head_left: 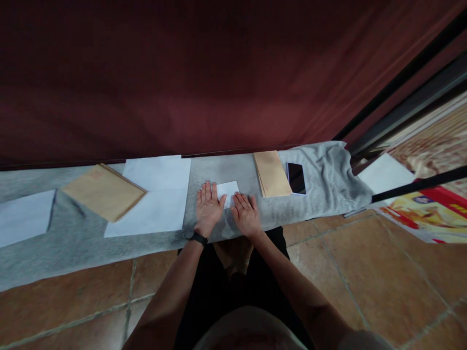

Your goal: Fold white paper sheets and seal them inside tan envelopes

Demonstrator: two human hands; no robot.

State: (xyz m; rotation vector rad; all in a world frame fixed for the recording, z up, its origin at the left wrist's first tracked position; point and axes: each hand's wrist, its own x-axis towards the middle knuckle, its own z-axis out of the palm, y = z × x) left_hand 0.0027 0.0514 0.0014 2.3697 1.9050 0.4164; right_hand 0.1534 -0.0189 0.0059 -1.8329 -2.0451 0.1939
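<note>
A small white folded-looking paper lies on the grey cloth in front of me. My left hand rests flat over its left side, fingers stretched forward, a dark band on the wrist. Over its right edge lies my right hand, palm down with the fingers extended. Parts of the paper are hidden beneath both hands. To the right sits a stack of brown envelopes. On the left, large white sheets lie partly under another brown envelope stack.
A phone lies beside the right envelopes. More white paper is at the far left. Grey cloth covers the narrow bench, bunched at its right end. A dark red curtain hangs behind. A colourful box stands at the right.
</note>
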